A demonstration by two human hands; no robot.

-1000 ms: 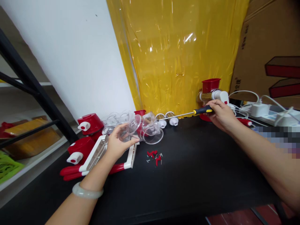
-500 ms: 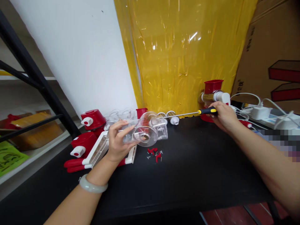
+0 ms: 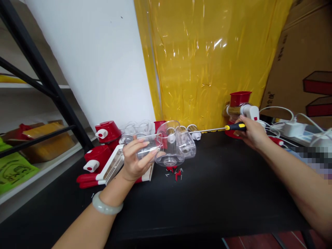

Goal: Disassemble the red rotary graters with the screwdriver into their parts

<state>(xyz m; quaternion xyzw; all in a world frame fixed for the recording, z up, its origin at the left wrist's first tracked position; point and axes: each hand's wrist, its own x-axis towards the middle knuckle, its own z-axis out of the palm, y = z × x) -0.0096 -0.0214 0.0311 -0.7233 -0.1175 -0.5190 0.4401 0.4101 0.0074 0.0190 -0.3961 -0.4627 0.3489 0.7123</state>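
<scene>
At the centre of the frame, the left hand [image 3: 137, 157] gripped the clear housing [image 3: 169, 148]. Right of centre, the right hand [image 3: 250, 133] was closed around the screwdriver [image 3: 234, 127], whose shaft pointed toward the housing.

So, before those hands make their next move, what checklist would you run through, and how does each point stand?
1. Left hand gripping the clear part: ok.
2. Right hand holding the screwdriver by its handle: ok.
3. Screwdriver pointed towards the clear part: ok.
4. Tip seated in a screw: cannot tell, too small to see.
5. Clear part resting on the table: not ok, it is held up.
6. Red pieces in view on the table: ok.
</scene>
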